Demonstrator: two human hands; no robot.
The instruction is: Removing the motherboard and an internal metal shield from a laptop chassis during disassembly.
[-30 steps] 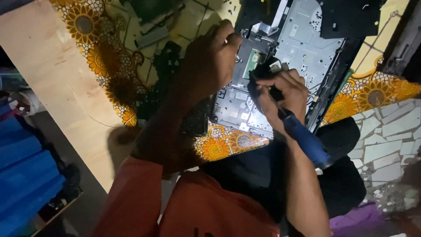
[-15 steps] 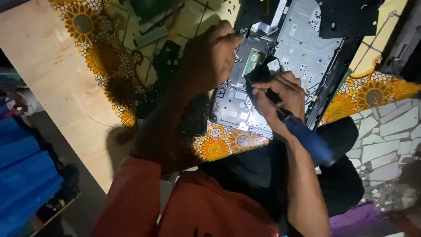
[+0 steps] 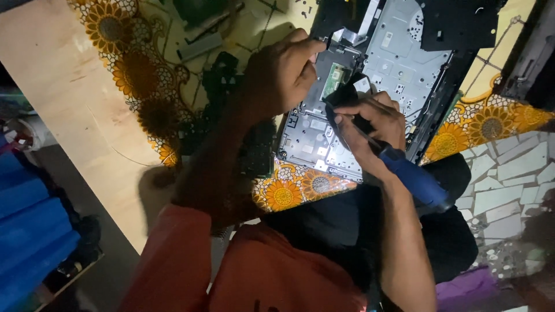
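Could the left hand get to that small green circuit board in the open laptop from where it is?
Probably yes. The left hand rests on the opened laptop base, fingertips just beside the green board. Nothing lies between them; the right hand with its blue-handled screwdriver works just below it.

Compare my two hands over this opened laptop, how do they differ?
The right hand is closed around a blue-handled screwdriver, while the left hand holds no tool. The left hand presses its fingertips on the laptop chassis near the upper edge; the right hand sits lower, nearer the body. Both work over the same grey metal chassis.
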